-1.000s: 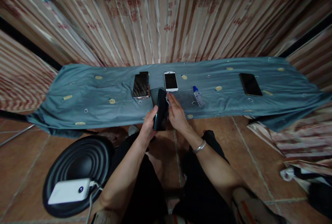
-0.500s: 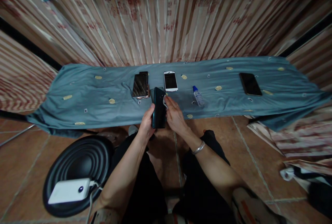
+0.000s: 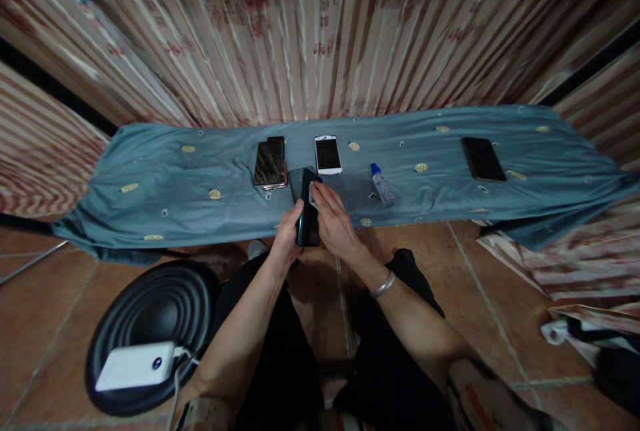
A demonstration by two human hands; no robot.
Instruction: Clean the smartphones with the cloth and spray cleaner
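Note:
My left hand [image 3: 286,236] is closed around the lower left side of a dark phone [image 3: 309,228], which is tilted at the table's front edge. Pinched under the fingers of my right hand [image 3: 336,219] is a small white wipe [image 3: 313,196], pressed against the phone's upper right part. Most of the wipe is hidden by the fingers. Behind the held phone, a grey phone-sized slab [image 3: 296,182] lies on the cloth, partly covered. A white phone [image 3: 328,155] with a black screen lies just beyond. To the right rests a clear bottle with a blue cap [image 3: 381,184].
A blue patterned cloth [image 3: 165,184] covers the narrow table. Dark phones [image 3: 270,163] lie stacked at the left, and another black phone [image 3: 483,159] is at the right. Striped curtains [image 3: 320,31] hang behind. A white power bank [image 3: 134,368] with a cable sits on a black round stool [image 3: 150,304].
My right hand has shifted slightly left and up with the wipe, across the phone's upper part. The phone has turned a little in my left hand.

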